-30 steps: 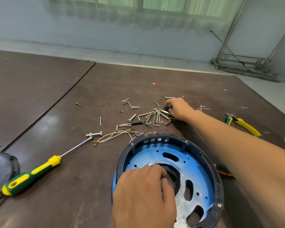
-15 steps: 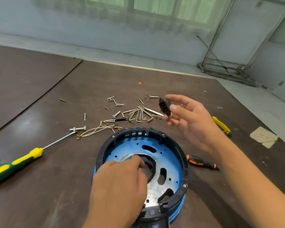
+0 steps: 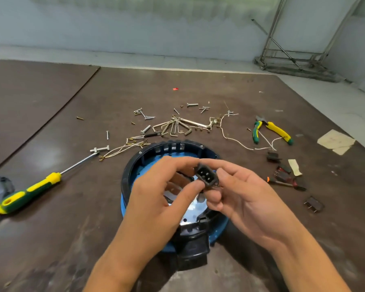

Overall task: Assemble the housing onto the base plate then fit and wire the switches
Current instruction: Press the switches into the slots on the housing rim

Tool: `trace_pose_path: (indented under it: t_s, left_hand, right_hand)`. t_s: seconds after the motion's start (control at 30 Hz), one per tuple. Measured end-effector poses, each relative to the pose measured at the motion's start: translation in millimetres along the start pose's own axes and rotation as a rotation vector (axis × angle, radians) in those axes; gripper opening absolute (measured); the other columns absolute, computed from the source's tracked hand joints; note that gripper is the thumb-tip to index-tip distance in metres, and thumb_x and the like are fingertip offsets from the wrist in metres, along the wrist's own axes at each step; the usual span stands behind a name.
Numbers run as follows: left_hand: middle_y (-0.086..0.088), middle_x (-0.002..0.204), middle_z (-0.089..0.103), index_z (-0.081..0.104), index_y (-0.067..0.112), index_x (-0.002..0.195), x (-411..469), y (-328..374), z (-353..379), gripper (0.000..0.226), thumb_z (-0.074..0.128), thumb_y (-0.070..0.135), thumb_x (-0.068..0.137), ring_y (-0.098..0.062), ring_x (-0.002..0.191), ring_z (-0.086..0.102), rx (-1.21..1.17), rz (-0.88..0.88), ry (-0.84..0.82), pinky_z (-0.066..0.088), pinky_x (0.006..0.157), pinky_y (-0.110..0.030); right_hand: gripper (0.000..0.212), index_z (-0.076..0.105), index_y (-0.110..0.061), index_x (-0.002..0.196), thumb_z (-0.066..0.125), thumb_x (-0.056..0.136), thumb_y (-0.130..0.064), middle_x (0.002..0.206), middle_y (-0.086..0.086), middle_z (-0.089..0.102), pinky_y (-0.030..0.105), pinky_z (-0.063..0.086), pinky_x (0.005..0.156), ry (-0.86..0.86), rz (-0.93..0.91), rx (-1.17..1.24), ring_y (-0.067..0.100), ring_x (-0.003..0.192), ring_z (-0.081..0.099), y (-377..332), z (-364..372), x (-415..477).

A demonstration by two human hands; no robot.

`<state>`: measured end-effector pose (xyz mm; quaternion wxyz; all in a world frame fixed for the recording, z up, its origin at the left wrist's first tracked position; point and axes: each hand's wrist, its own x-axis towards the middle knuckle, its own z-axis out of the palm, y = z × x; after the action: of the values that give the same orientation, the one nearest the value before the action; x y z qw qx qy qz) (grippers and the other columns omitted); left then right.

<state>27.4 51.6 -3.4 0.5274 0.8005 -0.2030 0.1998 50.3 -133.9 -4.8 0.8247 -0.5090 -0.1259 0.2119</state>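
I am pinching the three-pin socket (image 3: 207,175) between both hands' fingers (image 3: 190,187), pins facing me; the black housing (image 3: 133,165) is lying directly beneath, nearer my left hand (image 3: 156,199).

— What lies behind the worktop (image 3: 57,218)?

— A pale blue-grey wall (image 3: 156,26), blurred near the top where a greenish, washed-out band runs across it.

— And the floor?

— A light strip of floor (image 3: 135,60) runs between the worktop's far edge and the wall, and widens on the right.

— Any furniture?

— A grey metal frame (image 3: 291,53) with slanted bars stands in the far right corner, its foot on the floor.

— The worktop itself?

— Dark brown, scuffed and faintly glossy, with soft reflections of light on the left. A second brown board (image 3: 30,93) lies beside it on the left, a thin seam between them.

— The light?

— Even and diffuse; shadows are soft.
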Motion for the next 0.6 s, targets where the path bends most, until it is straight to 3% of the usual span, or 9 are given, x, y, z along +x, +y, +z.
trace_pose_path:
  t_s: [0.2,0.33,0.47,0.6]
  left_hand:
    - [0.01,0.099,0.069,0.066,0.027,0.119,-3,-7,4,0.032,0.069,0.02,0.088,-0.02,0.091,0.068,0.0,-0.009,0.047,0.054,0.074,-0.03]
    - [0.012,0.093,0.071,0.071,0.023,0.103,-6,-9,3,0.017,0.072,0.019,0.086,-0.015,0.086,0.07,-0.014,0.001,0.089,0.054,0.071,-0.024]
    - [0.018,0.088,0.07,0.072,0.023,0.096,-8,-12,-4,0.014,0.072,0.026,0.082,-0.006,0.082,0.068,0.061,0.043,0.064,0.05,0.071,-0.013]
    - [0.017,0.091,0.071,0.073,0.021,0.094,-10,-16,-4,0.014,0.075,0.025,0.08,-0.004,0.083,0.068,0.087,0.091,0.048,0.053,0.072,-0.016]
  right_hand:
    - [0.034,0.062,-0.002,0.128,0.053,0.096,-0.01,0.081,0.008,0.057,0.023,0.043,0.061,0.022,-0.103,-0.146,0.016,0.067,0.048,2,5,-2]
    - [0.036,0.062,-0.016,0.131,0.057,0.095,-0.015,0.088,0.022,0.06,0.026,0.048,0.068,0.047,-0.112,-0.318,0.017,0.07,0.052,-1,1,-6]
    - [0.032,0.065,-0.02,0.124,0.064,0.093,-0.012,0.086,-0.004,0.069,0.013,0.048,0.066,0.073,-0.24,-0.557,0.005,0.076,0.062,1,-3,-11]
    - [0.03,0.068,-0.016,0.12,0.067,0.091,-0.009,0.096,-0.003,0.072,0.015,0.052,0.075,0.09,-0.335,-0.63,0.009,0.087,0.068,7,-6,-18]
